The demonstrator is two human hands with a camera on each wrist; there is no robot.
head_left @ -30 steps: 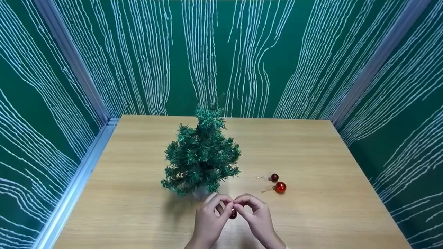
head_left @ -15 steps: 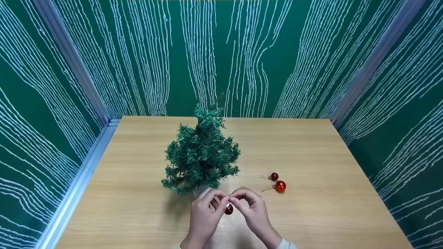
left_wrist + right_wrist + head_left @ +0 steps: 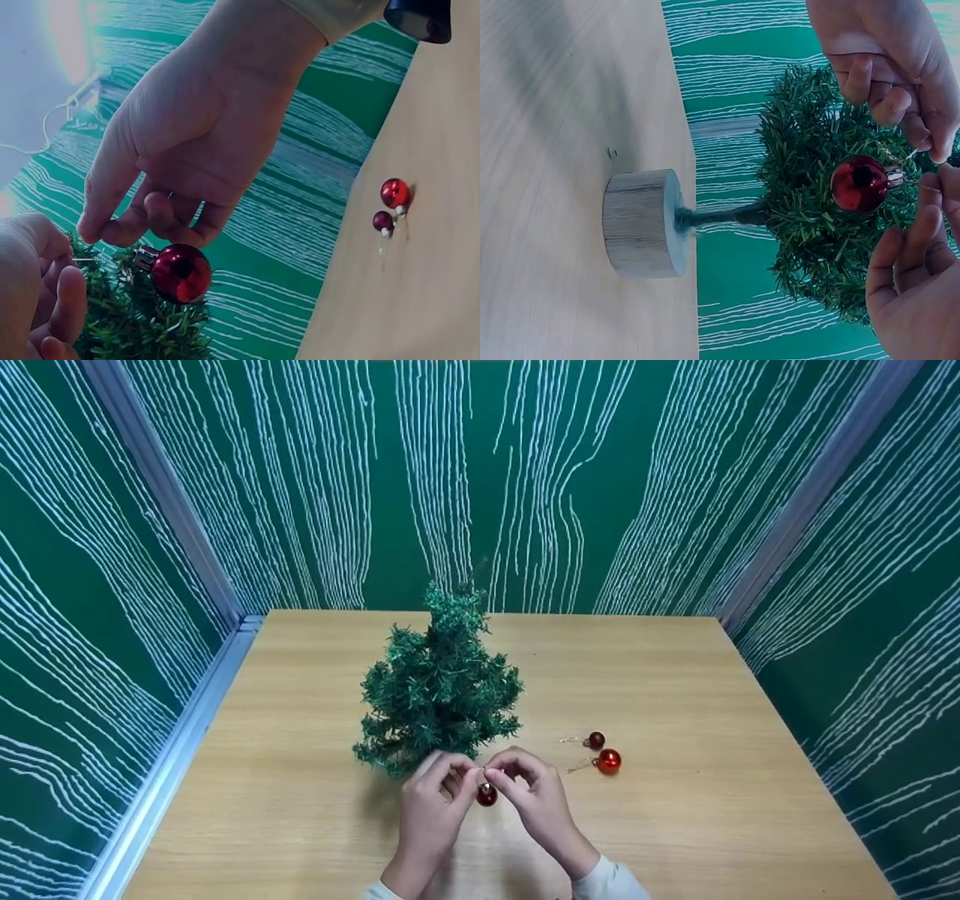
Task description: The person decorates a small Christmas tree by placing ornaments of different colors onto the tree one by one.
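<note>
A shiny dark red Christmas bauble (image 3: 487,795) with a silver cap hangs between the two hands, in front of a small green artificial Christmas tree (image 3: 442,690). My left hand (image 3: 435,806) pinches one side of the bauble's thin thread (image 3: 928,187) between thumb and finger. From the other side my right hand (image 3: 534,802) pinches the thread too, its fingertips nearly touching the left ones. In the right wrist view the bauble (image 3: 859,184) shows against the branches, apart from both palms. The tree's round grey base (image 3: 641,223) stands on the table.
To the right of the tree lie a bright red bauble (image 3: 609,761) and a smaller dark red one (image 3: 596,740), threads pointing left. The wooden table (image 3: 675,682) is enclosed by green walls (image 3: 637,510) with white wavy lines.
Both hands have moved forward and slightly left, nearer the tree, carrying the bauble with them. It shows more fully now. The two baubles on the table have stayed put.
</note>
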